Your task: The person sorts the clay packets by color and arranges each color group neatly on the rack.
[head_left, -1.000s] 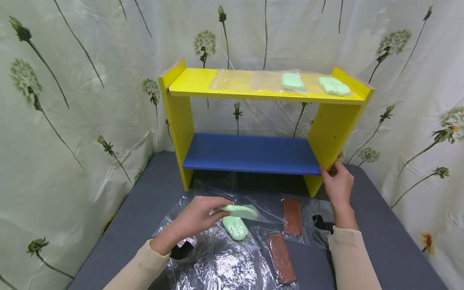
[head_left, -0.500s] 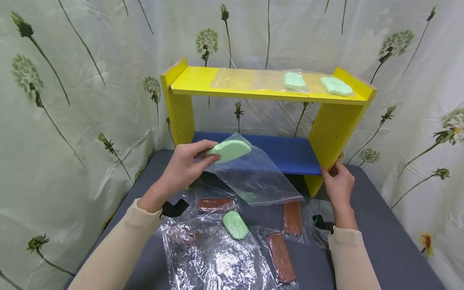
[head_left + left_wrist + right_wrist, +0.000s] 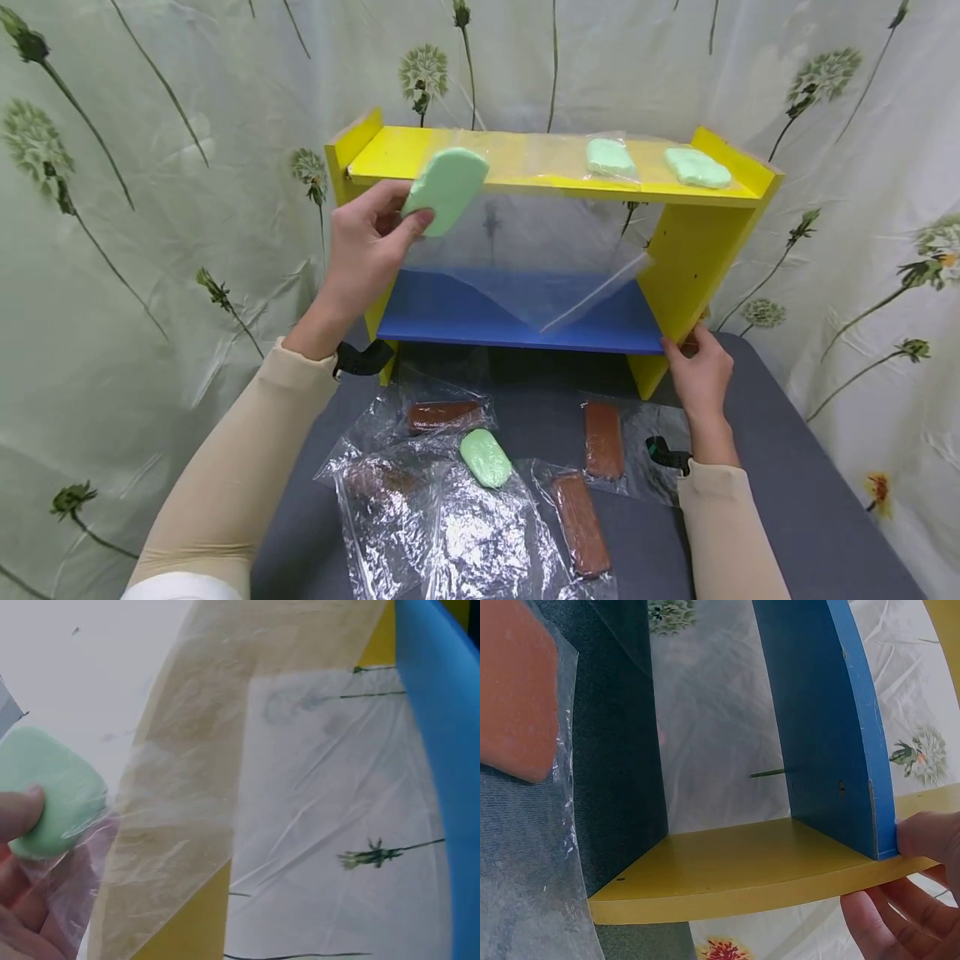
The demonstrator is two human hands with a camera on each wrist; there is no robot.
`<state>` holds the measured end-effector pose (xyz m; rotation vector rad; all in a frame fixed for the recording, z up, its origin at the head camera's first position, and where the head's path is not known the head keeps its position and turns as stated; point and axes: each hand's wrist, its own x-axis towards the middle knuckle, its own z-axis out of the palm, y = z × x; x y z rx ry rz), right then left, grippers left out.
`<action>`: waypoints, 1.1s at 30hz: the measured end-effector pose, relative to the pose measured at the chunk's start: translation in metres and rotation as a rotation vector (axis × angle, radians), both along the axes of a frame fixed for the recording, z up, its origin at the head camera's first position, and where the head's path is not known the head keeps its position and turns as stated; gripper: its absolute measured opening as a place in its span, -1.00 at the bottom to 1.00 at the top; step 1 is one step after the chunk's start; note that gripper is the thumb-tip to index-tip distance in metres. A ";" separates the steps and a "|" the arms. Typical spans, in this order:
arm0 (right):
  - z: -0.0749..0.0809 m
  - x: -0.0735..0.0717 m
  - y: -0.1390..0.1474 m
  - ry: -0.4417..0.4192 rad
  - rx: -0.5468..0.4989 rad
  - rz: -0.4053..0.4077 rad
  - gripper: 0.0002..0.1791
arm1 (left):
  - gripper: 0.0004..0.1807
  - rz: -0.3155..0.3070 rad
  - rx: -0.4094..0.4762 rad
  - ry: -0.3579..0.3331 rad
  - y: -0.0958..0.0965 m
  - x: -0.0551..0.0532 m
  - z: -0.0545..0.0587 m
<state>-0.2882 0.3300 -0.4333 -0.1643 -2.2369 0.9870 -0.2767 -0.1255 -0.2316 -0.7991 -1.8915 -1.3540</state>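
My left hand (image 3: 367,242) pinches a pale green, soap-like bar (image 3: 450,187) inside a clear zip bag (image 3: 555,250), raised in front of the upper shelf's left part. The bag hangs out to the right, overlapping the blue shelf in the head view. In the left wrist view, the thumb lies on the green bar (image 3: 60,787). My right hand (image 3: 701,375) grips the yellow side panel (image 3: 690,258) of the shelf unit low down, the thumb by the end of the blue shelf (image 3: 870,780) and fingers (image 3: 870,922) under the panel in the right wrist view.
Two green bars in bags, one of them the far-right bar (image 3: 697,167), lie on the yellow top shelf (image 3: 386,154). On the dark table (image 3: 300,500) are another green bar (image 3: 486,458) and several bagged brown bars, including a brown bar (image 3: 581,525). A flowered curtain (image 3: 150,292) hangs behind.
My left hand has lifted the bagged green bar from low over the table up to the top shelf's height, the bag unfolding beneath. My right hand stays on the side panel.
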 end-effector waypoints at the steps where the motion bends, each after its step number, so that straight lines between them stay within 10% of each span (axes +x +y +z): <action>1: 0.001 0.000 0.000 0.000 0.003 -0.001 -0.62 | -0.72 0.013 0.021 -0.005 0.002 0.001 0.006; 16: 0.001 0.001 -0.001 -0.017 0.008 -0.015 -0.62 | -0.66 0.244 0.194 -0.102 0.008 -0.022 0.060; 23: 0.000 -0.001 -0.002 -0.021 -0.005 -0.006 -0.61 | -0.53 0.401 0.148 -0.220 0.001 -0.055 0.066; 33: -0.003 -0.002 -0.006 -0.012 -0.010 0.005 -0.63 | -0.60 0.520 0.068 -0.233 0.000 -0.069 0.068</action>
